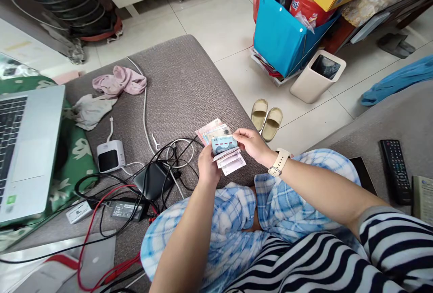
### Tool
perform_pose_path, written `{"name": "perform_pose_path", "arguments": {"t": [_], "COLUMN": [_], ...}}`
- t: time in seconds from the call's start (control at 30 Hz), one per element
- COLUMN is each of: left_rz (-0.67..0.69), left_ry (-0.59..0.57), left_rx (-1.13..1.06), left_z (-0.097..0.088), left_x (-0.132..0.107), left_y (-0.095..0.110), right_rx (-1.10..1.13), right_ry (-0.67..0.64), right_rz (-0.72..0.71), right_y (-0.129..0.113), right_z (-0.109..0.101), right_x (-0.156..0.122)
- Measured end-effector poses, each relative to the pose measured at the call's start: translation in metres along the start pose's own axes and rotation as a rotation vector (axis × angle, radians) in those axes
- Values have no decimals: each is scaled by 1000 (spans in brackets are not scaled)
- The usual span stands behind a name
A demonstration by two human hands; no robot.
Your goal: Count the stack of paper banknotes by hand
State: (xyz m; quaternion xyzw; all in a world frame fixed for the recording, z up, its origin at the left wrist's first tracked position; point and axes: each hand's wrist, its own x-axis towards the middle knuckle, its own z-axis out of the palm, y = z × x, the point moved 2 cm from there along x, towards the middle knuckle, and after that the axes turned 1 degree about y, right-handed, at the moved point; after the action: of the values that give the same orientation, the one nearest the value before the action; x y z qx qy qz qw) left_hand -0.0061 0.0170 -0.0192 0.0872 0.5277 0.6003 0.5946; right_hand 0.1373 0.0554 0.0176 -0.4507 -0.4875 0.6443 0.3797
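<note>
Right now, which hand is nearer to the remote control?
Right. The right hand pinches the banknotes, on the side toward the remote control; the left hand holds them farther away.

Bright, even daylight, soft shadows, sharp focus, wide-angle bending at edges.

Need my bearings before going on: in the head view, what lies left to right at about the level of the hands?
Laptop → white charger → black power bank → left hand holding banknotes → right hand → watch → phone → remote.
</note>
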Motion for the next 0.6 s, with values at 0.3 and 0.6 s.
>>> {"name": "perform_pose_path", "arguments": {"t": [0.3, 0.6], "left_rz": [16, -30], "left_ry": [15, -7], "left_rx": [29, -32], "left_z": [0, 3], "left_x": [0, -3], "left_y": [0, 2], "right_rx": [5, 26], "right_ry": [-5, -34], "right_rz": [7, 5], "right_y": [-2, -1], "right_z": [0, 1], "right_x": [-1, 0]}}
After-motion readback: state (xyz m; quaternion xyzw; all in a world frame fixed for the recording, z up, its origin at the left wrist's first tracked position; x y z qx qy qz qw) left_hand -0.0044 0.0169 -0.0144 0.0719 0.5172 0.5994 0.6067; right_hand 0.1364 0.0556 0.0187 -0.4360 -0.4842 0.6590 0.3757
